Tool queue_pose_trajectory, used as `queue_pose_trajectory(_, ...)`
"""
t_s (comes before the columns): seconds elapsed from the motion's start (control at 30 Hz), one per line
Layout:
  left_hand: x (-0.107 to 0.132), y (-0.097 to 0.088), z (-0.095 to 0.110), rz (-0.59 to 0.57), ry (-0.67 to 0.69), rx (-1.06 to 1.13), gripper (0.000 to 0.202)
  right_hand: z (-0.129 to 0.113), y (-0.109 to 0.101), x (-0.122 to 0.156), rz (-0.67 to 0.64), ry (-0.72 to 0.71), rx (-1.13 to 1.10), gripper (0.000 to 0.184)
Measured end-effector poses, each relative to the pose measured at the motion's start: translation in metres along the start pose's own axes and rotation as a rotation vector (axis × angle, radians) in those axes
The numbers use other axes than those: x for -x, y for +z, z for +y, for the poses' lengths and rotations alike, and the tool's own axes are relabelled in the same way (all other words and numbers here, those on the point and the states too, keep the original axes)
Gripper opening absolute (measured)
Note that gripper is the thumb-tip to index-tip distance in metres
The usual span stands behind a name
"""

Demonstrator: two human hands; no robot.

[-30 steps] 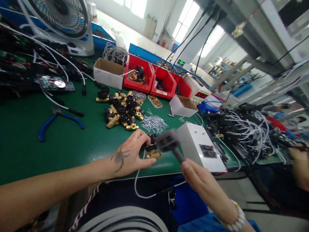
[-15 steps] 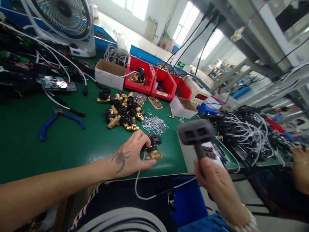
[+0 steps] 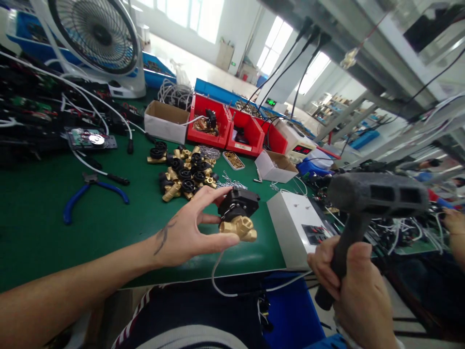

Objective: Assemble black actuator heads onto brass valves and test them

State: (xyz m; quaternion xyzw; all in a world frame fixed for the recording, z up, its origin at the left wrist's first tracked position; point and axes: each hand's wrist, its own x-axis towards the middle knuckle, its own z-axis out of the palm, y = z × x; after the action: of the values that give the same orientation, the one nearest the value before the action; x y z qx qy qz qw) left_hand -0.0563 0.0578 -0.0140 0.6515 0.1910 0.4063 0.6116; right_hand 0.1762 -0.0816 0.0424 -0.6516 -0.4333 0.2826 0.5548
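Head view: at centre, the person's left grip (image 3: 192, 227) holds a brass valve (image 3: 238, 227) with black housing (image 3: 240, 202); at right, the right grip (image 3: 358, 286) clenches a mallet (image 3: 352, 232). The white cable (image 3: 227, 294) below, if snagged, could tug the valve askew.

From close above and behind the fingers (image 3: 209, 195), that head camera is looking forward and down.

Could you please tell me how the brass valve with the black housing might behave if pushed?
The brass valve with black housing, metal below, is probably heavy for its size. Its rounded brass body may rock. The thin white cable, hanging in a curve, is likely floppy.
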Motion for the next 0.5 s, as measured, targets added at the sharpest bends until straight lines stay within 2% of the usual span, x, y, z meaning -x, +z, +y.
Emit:
queue_pose_trajectory(0.17,0.000,-0.005,0.013,0.050,0.130,0.221,0.071,0.019,0.025,0.009,-0.033,0.123,-0.157,0.052)
queue_pose_trajectory(0.3,-0.001,-0.007,0.019,0.174,0.177,0.187,0.075,0.024,0.040,0.013,-0.042,0.203,-0.212,0.053)
queue_pose_trajectory(0.37,-0.004,-0.009,0.022,0.194,0.083,0.285,0.069,0.022,0.043,0.014,-0.056,0.218,-0.193,0.055)
queue_pose_trajectory(0.5,-0.016,-0.016,0.024,0.120,-0.165,0.736,0.040,0.018,0.046,0.014,-0.036,0.255,-0.160,0.059)
